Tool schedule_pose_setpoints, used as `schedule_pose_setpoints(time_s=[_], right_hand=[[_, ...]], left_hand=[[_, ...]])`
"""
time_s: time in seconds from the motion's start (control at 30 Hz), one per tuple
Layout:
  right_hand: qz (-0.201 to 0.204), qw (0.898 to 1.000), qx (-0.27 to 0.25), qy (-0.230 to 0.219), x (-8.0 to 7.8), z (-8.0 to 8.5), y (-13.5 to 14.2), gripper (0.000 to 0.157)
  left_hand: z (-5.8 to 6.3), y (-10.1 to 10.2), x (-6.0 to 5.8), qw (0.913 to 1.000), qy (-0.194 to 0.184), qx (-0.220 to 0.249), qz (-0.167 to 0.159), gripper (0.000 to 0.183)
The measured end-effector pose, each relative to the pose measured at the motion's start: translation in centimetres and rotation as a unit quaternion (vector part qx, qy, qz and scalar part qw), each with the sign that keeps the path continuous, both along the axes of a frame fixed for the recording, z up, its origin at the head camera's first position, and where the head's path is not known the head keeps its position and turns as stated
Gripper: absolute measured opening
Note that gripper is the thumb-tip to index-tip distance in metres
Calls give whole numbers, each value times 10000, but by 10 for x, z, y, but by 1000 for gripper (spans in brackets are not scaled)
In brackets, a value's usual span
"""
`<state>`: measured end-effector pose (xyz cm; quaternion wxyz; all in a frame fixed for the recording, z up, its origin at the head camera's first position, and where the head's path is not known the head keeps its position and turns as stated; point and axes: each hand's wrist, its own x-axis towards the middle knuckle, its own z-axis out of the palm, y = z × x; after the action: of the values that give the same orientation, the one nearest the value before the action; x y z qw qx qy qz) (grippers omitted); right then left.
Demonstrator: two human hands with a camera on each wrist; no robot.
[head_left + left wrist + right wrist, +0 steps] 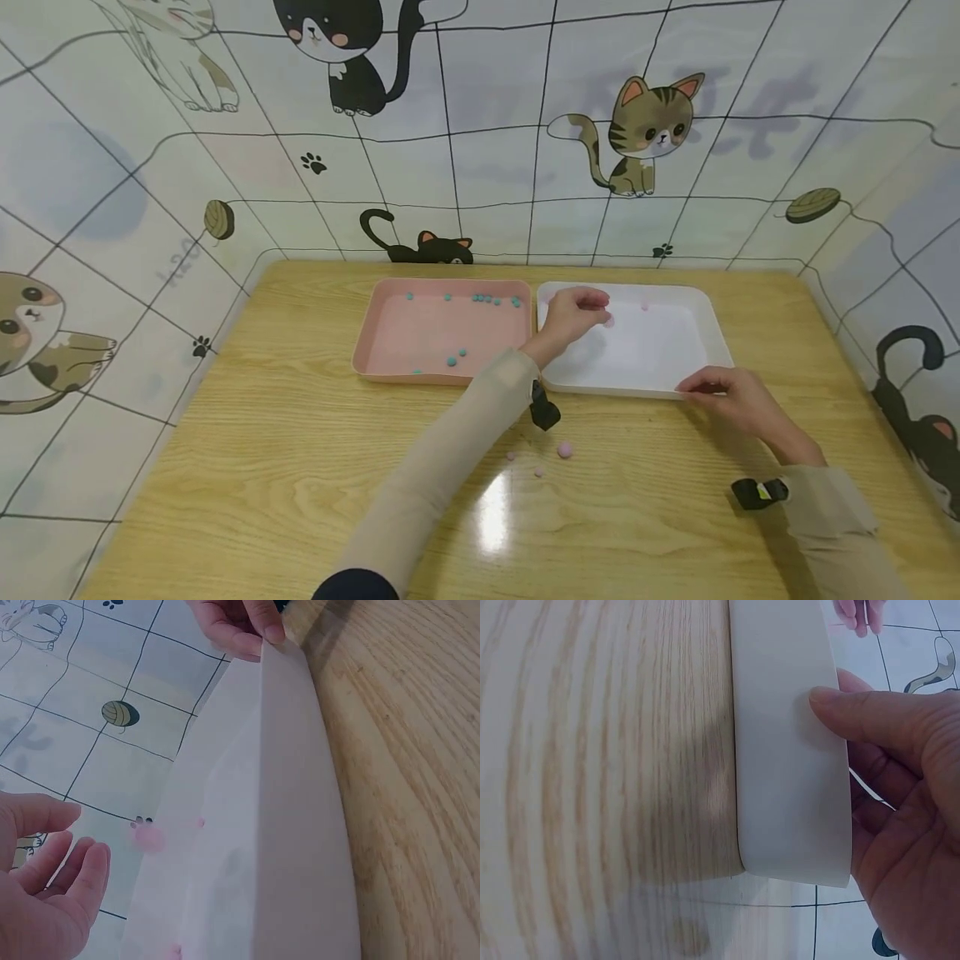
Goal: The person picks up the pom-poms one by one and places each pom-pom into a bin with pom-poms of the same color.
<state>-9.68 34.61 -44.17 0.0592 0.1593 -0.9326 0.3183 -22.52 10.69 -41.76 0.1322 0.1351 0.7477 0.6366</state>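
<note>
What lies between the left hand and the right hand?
In the head view: a pink ball by the left hand, then bare floor of the white tray, up to the right hand.

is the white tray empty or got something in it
Not empty: in the head view, a small pink ball shows inside the white tray, near its far edge.
</note>
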Motion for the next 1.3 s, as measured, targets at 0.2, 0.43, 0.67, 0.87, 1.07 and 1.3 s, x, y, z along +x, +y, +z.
schedule_pose_setpoints(time_s=[0.2, 0.43, 0.67, 0.87, 1.07, 1.3], right_hand=[[56, 10000, -67, -19, -2, 1, -2, 20], [105, 9998, -154, -55, -4, 1, -1, 19], [53, 9998, -175, -40, -2, 1, -1, 19], [92, 9997, -208, 75, -2, 0, 0, 20], [89, 9998, -165, 25, -2, -2, 0, 19], [-30, 9998, -148, -117, -1, 1, -2, 18]], left_hand=[[4, -4, 0, 9999, -74, 11, 82, 22], [5, -28, 11, 9996, -21, -22, -297, 19], [8, -61, 34, 9957, 62, 72, -927, 18], [5, -86, 54, 9909, 305, 106, -1310, 18], [-6, -109, 73, 9908, 377, 81, -1298, 16], [-22, -136, 93, 9885, 296, -187, -1473, 17]])
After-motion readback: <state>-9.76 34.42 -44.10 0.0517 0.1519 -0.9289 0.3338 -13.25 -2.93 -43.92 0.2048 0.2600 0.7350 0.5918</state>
